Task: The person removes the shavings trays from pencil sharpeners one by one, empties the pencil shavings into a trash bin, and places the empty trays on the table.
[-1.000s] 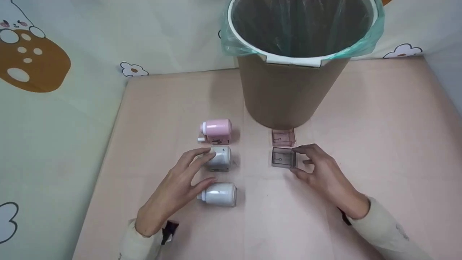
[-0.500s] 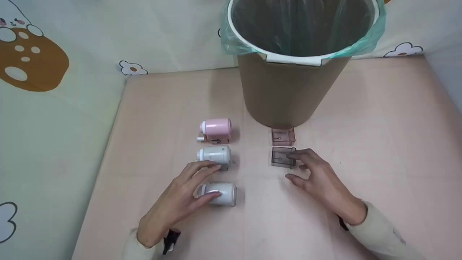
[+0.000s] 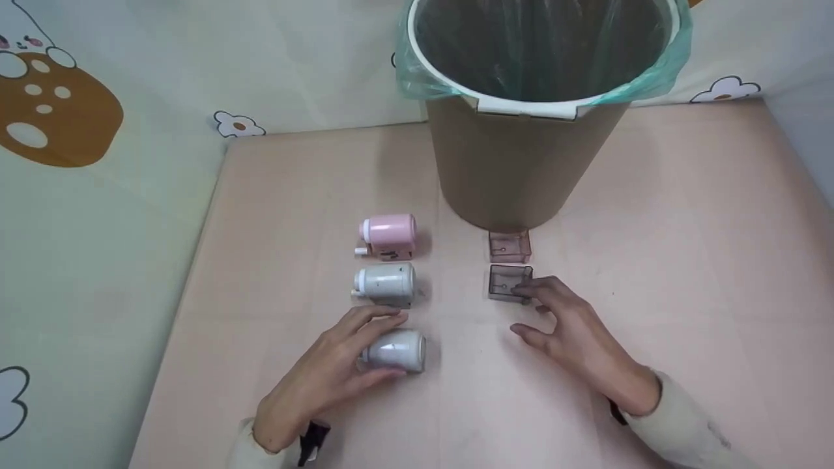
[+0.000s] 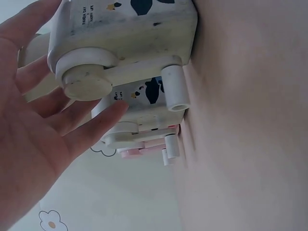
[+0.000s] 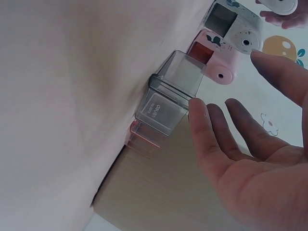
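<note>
Three small crank pencil sharpeners lie in a row at mid-table. My left hand (image 3: 332,371) reaches around the nearest one, a white sharpener (image 3: 394,350), with the thumb on its near side and fingers on its far side. In the left wrist view those fingers are spread beside the white crank (image 4: 139,72). Beyond it lie another white sharpener (image 3: 388,281) and a pink sharpener (image 3: 391,229). My right hand (image 3: 580,339) has loosely spread fingers. Its forefinger tip is right at the edge of a clear grey shavings tray (image 3: 505,283).
A pink clear shavings tray (image 3: 509,247) sits just behind the grey one, close to the base of a tall brown bin (image 3: 521,169). A green plastic bag (image 3: 417,71) lines the bin. A patterned backdrop (image 3: 313,65) borders the pinkish table (image 3: 293,247).
My left hand has moved toward the near edge, from the middle sharpener to around the nearest white one. My right thumb has come away from the grey tray, and that hand has drawn slightly nearer.
</note>
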{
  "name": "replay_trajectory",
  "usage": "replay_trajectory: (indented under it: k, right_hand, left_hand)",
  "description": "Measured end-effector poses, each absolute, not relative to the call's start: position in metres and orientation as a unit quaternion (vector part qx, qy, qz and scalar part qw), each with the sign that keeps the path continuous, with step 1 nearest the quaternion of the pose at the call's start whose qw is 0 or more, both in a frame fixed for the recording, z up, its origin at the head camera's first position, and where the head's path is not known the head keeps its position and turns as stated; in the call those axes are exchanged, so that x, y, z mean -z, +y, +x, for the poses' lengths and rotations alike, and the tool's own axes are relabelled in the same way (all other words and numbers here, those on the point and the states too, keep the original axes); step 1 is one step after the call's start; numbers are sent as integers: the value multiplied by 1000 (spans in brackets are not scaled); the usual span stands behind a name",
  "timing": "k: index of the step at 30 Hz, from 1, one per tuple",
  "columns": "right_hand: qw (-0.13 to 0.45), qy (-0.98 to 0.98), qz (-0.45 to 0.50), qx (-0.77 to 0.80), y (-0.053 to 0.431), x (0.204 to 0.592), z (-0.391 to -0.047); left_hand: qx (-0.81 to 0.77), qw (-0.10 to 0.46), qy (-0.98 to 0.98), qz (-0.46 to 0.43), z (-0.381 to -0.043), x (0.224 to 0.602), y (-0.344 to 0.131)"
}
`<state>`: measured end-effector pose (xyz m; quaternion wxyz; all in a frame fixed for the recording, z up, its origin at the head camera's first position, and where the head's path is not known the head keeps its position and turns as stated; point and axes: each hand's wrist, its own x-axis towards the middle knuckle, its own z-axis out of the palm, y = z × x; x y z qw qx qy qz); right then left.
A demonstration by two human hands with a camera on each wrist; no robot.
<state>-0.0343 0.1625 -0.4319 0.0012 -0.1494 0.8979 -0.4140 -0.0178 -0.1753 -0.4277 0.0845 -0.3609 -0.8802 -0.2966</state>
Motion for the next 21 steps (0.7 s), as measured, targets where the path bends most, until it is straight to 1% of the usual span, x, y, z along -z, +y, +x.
replay_trajectory:
  k: [7, 16, 21]
  right_hand:
    - [-1, 895, -153, 418, 161, 432, -31]
    - [6, 891, -163, 423, 159, 432, -28]
    - [-2, 892, -172, 419, 157, 434, -27]
  left_hand:
    - [297, 35, -891, -341, -14, 434, -176]
    - [301, -52, -908, -285, -12, 435, -174]
    - [330, -71, -898, -284, -13, 435, -175]
